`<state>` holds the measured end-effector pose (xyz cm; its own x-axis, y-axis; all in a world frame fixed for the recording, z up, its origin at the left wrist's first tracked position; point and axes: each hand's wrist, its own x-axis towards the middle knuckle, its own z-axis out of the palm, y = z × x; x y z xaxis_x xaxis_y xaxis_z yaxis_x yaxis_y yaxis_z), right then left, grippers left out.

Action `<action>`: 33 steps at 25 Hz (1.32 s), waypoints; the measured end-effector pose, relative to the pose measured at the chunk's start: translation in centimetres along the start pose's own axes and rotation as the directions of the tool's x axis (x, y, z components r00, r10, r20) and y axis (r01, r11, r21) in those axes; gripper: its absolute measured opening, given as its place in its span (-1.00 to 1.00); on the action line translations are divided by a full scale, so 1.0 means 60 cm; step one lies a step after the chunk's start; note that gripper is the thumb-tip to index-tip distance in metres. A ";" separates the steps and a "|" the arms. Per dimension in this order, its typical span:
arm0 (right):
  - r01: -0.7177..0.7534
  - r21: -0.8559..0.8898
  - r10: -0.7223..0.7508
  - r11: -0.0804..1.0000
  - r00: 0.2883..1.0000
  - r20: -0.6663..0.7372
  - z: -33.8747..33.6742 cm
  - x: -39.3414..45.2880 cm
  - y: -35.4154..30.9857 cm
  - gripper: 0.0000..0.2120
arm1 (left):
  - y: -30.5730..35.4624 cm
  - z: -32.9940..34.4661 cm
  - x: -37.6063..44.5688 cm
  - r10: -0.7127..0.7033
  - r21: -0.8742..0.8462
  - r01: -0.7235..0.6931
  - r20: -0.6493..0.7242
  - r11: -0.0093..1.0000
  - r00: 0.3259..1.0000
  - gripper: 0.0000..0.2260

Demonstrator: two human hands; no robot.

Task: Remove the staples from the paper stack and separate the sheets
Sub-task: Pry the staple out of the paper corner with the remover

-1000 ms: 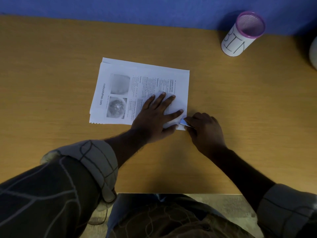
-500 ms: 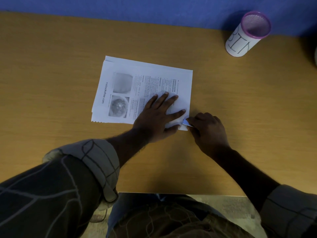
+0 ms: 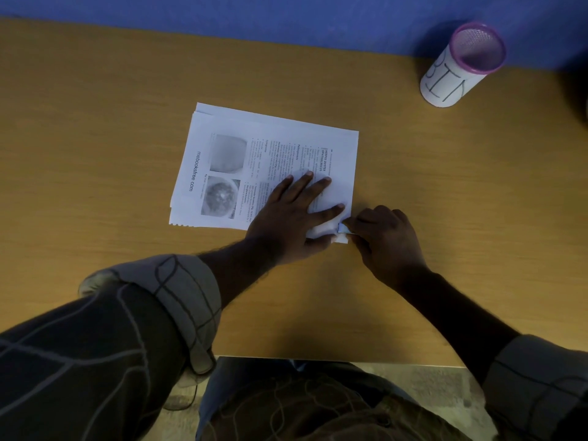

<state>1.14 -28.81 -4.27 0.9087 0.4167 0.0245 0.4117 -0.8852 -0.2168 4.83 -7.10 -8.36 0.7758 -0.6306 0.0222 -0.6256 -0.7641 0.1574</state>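
A stack of printed white sheets (image 3: 248, 160) lies flat on the wooden table (image 3: 95, 122), text sideways, two grey photos on the top page. My left hand (image 3: 289, 218) presses flat on the stack's near right part, fingers spread. My right hand (image 3: 385, 240) sits just right of the stack's near right corner, fingers closed on a small shiny metal tool (image 3: 343, 229) whose tip touches that corner. The staple itself is too small to make out.
A white cup marked "BIN" with a purple mesh rim (image 3: 461, 65) stands at the far right, near the blue wall (image 3: 222, 11). The table's near edge (image 3: 318, 358) runs just above my lap. A dark object sits at the right border.
Both hands hold nearly the same pose on the stack's corner. The whole scene has drifted slightly right in the view as my head moved.
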 end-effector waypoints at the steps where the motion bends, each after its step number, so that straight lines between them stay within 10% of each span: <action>1: 0.023 -0.009 -0.023 1.000 1.000 0.003 0.000 0.001 0.004 -0.82 | 0.001 0.001 0.001 0.002 0.001 -0.002 0.000 1.000 1.000 -0.46; 33: -0.078 -0.076 0.081 0.994 0.996 0.042 0.004 -0.025 -0.004 -0.68 | -0.007 -0.016 0.014 0.039 -0.097 -0.040 -0.008 0.995 0.999 -0.53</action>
<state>-0.34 -29.16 -4.48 0.9355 0.3518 -0.0346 0.3437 -0.9280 -0.1437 5.85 -7.18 -7.49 0.7513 -0.6589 0.0367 -0.6452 -0.7216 0.2510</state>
